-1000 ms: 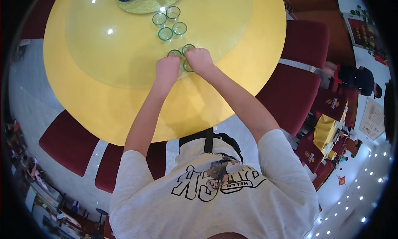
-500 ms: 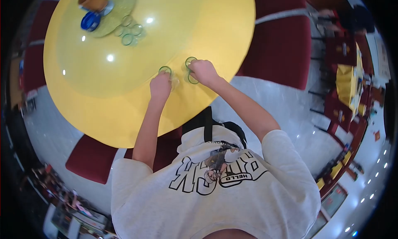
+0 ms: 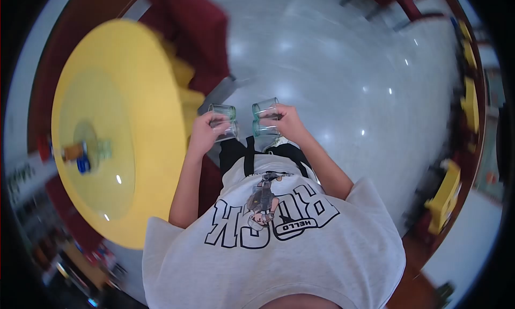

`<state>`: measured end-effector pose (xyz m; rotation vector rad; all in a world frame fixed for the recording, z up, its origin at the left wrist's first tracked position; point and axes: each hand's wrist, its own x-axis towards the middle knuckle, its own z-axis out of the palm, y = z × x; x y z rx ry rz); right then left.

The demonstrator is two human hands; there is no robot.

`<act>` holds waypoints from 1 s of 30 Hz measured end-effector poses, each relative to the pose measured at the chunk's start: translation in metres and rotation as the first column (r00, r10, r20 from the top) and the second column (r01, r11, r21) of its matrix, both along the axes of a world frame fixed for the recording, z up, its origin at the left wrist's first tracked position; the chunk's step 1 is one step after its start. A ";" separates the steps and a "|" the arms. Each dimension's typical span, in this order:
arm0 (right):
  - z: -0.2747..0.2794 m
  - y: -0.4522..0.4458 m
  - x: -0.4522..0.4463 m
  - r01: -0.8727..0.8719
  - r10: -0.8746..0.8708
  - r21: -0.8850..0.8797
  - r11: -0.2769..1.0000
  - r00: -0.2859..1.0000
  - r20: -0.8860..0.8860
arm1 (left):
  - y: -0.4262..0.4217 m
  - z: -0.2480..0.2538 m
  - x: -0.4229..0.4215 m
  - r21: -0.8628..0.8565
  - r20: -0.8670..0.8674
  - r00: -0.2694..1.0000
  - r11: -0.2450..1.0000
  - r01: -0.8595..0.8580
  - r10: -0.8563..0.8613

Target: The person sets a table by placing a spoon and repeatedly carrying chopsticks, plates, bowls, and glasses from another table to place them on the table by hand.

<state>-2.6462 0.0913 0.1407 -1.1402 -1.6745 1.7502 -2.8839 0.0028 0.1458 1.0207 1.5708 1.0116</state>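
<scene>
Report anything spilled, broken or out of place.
Nothing looks spilled or broken, though blur could hide small cracks. Only the held glasses look askew: two in the left hand, two in the right hand, all sideways, not upright.

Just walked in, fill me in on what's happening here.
A person holds four clear glasses, two per hand. The left hand grips one pair and the right hand grips the other pair, with a gap between them. The glasses are off the round yellow table, which stands to the person's left.
</scene>
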 end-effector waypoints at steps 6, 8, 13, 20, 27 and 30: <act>0.047 -0.041 0.201 0.491 -0.551 -0.298 0.819 0.818 -0.165 | 0.076 0.040 0.201 -0.008 0.394 0.847 0.920 0.391 -0.357; 0.048 -0.058 0.250 0.610 -0.655 -0.244 0.754 0.726 -0.209 | 0.093 0.044 0.266 0.005 0.432 0.757 0.841 0.542 -0.490; 0.060 -0.093 0.358 0.786 -0.873 -0.380 0.488 0.452 -0.185 | 0.123 0.056 0.419 0.004 0.408 0.575 0.631 0.776 -0.709; 0.045 -0.078 0.440 0.927 -0.956 -0.335 0.169 0.072 -0.284 | 0.173 0.045 0.553 -0.046 0.476 0.371 0.398 0.916 -0.798; 0.062 -0.052 0.580 0.967 -0.971 -0.248 -0.065 -0.119 -0.206 | 0.220 0.045 0.734 -0.013 0.545 0.195 0.224 0.975 -0.816; 0.076 -0.046 0.642 0.958 -0.955 -0.238 -0.163 -0.214 -0.205 | 0.232 0.056 0.820 0.052 0.539 0.040 0.080 0.995 -0.841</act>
